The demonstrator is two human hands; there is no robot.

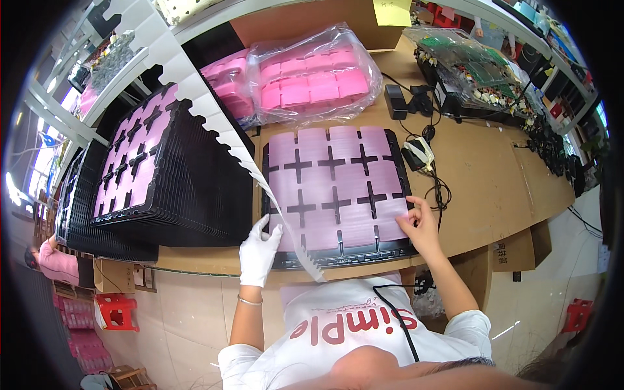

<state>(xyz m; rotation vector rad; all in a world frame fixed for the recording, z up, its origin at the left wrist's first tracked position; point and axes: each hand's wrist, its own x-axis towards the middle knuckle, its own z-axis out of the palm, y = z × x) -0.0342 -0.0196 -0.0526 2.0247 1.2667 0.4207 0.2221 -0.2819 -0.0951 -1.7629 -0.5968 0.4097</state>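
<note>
A pink sheet (318, 179) with cross-shaped cut-outs lies over a black plastic tray (344, 258) in front of me. My left hand (259, 257), in a white glove, has thumb and fingers at the sheet's near left edge. The bare fingers of my right hand (424, 229) curl around its right edge, thumb on top. Between my hands, a white strip (214, 120) with a notched edge slants from the upper left, across the sheet's left side, to the table's front edge. What lies under the sheet is mostly hidden.
Stacked black trays (188, 175) topped with a pink sheet stand at the left. Behind are pink pieces in a clear plastic bag (318, 78). At the right lie a black power adapter (395, 102), cables (442, 192) and a crate of green boards (481, 65).
</note>
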